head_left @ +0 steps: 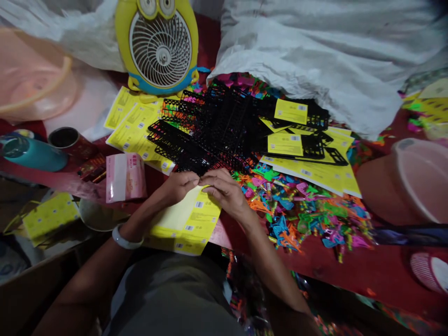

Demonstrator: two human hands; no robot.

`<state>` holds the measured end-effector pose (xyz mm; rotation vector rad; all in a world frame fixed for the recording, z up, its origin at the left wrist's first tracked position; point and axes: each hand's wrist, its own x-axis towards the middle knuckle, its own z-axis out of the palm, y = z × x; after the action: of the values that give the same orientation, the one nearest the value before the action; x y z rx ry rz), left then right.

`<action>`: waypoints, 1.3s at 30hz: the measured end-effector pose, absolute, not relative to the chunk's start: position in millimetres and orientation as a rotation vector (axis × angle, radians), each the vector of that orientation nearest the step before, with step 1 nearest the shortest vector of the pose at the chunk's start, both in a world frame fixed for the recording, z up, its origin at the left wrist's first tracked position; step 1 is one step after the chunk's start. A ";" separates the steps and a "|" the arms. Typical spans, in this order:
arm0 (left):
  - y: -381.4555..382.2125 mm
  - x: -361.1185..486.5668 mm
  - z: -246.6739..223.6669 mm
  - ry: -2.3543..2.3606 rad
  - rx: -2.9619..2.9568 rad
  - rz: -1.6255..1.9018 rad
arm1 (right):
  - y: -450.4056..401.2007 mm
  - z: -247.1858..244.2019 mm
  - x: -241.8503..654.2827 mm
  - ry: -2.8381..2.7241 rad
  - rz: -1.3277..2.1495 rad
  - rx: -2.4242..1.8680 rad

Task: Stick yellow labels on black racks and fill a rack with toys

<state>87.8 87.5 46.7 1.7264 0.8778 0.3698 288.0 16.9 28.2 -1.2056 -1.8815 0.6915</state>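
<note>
Both hands meet at the top edge of a yellow printed card sheet (201, 219) that lies at the table's front edge, against my body. My left hand (182, 185) pinches the sheet's upper edge between thumb and fingers. Close beside it, my right hand (224, 189) grips the same edge, with a bit of folded yellow showing under its fingers. Part of the sheet is pale and blank. Just beyond my fingers lies a heap of black plastic lattice frames (227, 121). Small colourful plastic pieces (287, 210) are spread to the right of my right hand.
A yellow fan (163, 51) stands behind more yellow sheets (136, 130). At left are a teal bottle (35, 153), a dark cup (68, 140) and a pink tissue pack (126, 177). Pink tubs (406, 182) flank the table. A white sack (308, 56) fills the back right.
</note>
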 end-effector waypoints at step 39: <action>95.3 96.4 2.9 1.181 2.161 0.365 | -18.7 48.1 326.4 -1.418 0.829 -1.104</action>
<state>96.4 95.3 2.9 2.1608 1.1807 0.3649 326.4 -18.7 48.1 -1.1044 -1.4180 0.8295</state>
